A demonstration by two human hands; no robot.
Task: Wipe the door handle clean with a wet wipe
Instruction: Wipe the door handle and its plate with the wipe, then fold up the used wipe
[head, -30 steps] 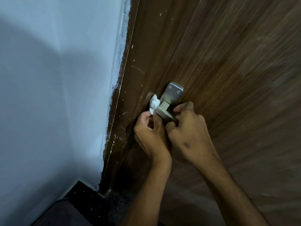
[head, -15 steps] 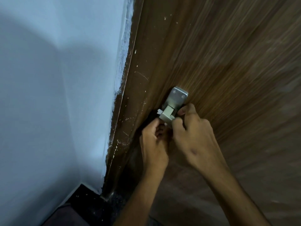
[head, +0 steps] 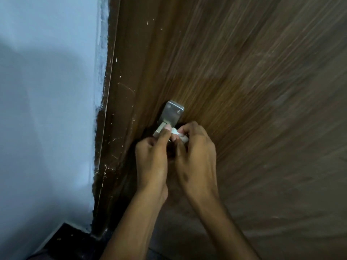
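Note:
A silver metal door handle (head: 171, 113) with a two-screw plate is fixed to the brown wooden door (head: 244, 81). A small white wet wipe (head: 177, 134) is bunched just below the plate, over the lever. My left hand (head: 152, 158) has a finger pressed on the wipe and the lever. My right hand (head: 195, 154) pinches the wipe from the right side. The two hands touch each other and hide most of the lever.
A pale blue wall (head: 47, 109) stands to the left of the dark door frame (head: 107, 128). A strip of dark floor (head: 62, 243) shows at the bottom left corner.
The wipe has shifted from the lever's left end to its right side, now between both hands. The view has drifted, so the handle sits a little lower and further right.

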